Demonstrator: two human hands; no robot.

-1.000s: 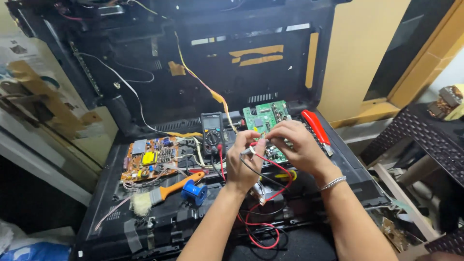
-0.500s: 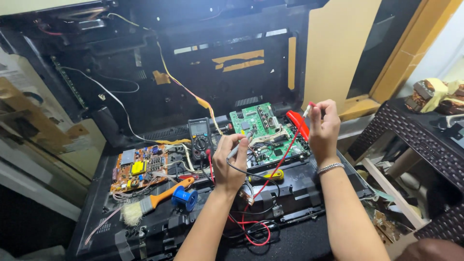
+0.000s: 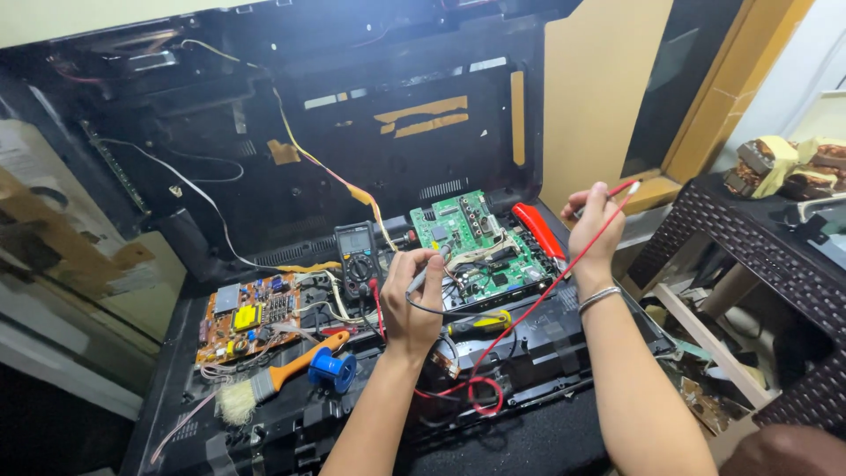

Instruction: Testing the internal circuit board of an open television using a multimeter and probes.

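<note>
The red probe (image 3: pixel 617 189) was pinched in the right hand (image 3: pixel 592 231), lifted clear of the green board (image 3: pixel 476 242). The left hand (image 3: pixel 414 295) gripped the black probe (image 3: pixel 421 278) near the meter (image 3: pixel 357 251). Steady tips would serve best.

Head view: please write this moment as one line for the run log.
left hand: holds black probe at green circuit board | right hand: holds red probe raised, off board | multimeter: beside board

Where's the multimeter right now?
In the head view, the multimeter stands left of centre, between the orange circuit board and the green circuit board, just beyond the left hand.
</note>
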